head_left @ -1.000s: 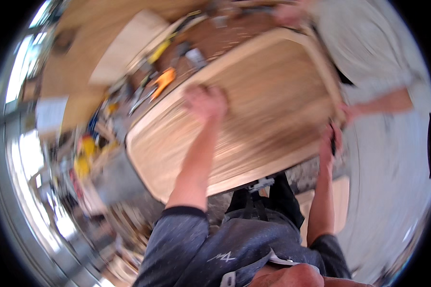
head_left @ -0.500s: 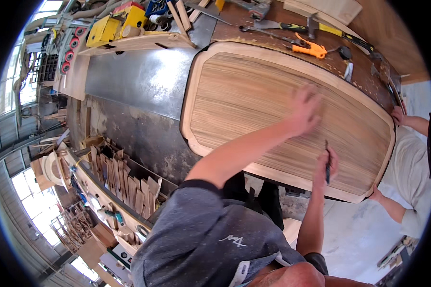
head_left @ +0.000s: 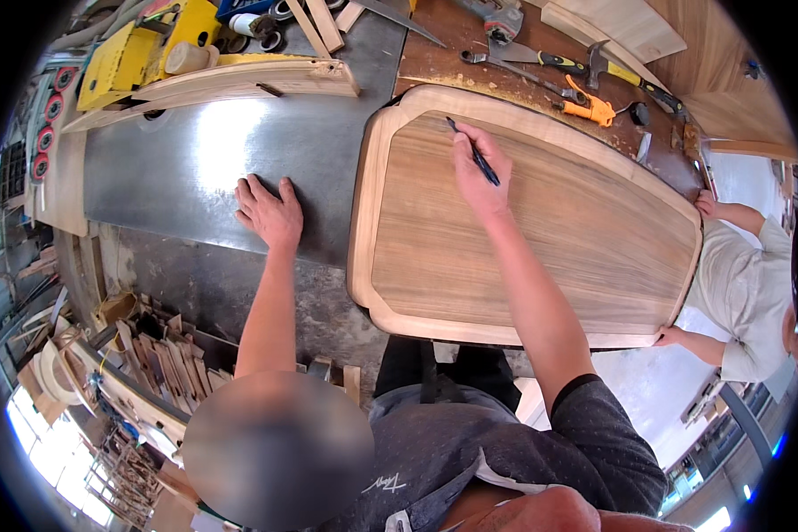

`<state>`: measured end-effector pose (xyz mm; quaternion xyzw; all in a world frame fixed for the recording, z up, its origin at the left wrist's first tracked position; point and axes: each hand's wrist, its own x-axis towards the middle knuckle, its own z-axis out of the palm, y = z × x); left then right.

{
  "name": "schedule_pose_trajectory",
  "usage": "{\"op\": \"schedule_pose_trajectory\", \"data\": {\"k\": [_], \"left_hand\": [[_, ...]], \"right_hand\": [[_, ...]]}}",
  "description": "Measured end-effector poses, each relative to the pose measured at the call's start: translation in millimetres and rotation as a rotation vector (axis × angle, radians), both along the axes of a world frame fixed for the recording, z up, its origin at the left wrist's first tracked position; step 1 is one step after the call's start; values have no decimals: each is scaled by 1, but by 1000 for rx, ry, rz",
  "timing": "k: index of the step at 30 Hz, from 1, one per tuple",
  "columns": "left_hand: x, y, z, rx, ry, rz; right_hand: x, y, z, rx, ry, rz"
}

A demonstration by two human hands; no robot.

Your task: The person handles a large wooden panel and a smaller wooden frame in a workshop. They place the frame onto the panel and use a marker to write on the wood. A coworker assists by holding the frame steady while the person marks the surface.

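Right hand [head_left: 481,177] pinches dark pen [head_left: 475,152] on rounded wooden panel [head_left: 541,239]; left hand [head_left: 270,211] flat, empty, on grey metal surface [head_left: 186,168]. Risk: panel shifts, line wanders.

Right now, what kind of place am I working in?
Most likely a woodworking shop: a large veneered wooden panel lies on a metal-topped workbench, with a hammer, an orange clamp and stacked wood offcuts nearby.
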<state>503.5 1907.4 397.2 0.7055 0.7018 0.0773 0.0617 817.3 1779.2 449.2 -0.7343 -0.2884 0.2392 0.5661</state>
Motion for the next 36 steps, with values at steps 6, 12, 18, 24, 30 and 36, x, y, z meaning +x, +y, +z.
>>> {"op": "schedule_pose_trajectory", "data": {"k": [6, 12, 18, 24, 30, 36], "left_hand": [[13, -2, -4, -16, 54, 56], [13, -1, -1, -10, 86, 48], [12, -1, 0, 0, 86, 47], [15, 0, -2, 33, 47, 48], [15, -3, 5, 54, -23, 40], [14, 1, -3, 133, -60, 6]], "right_hand": [[-2, 17, -23, -15, -21, 15], [-5, 21, -22, 18, -149, 24], [-6, 20, -23, -21, -190, 31], [-10, 17, -17, -19, -94, -9], [-68, -42, 6, -140, -8, 185], [-126, -132, 25, -209, 126, 565]]}}
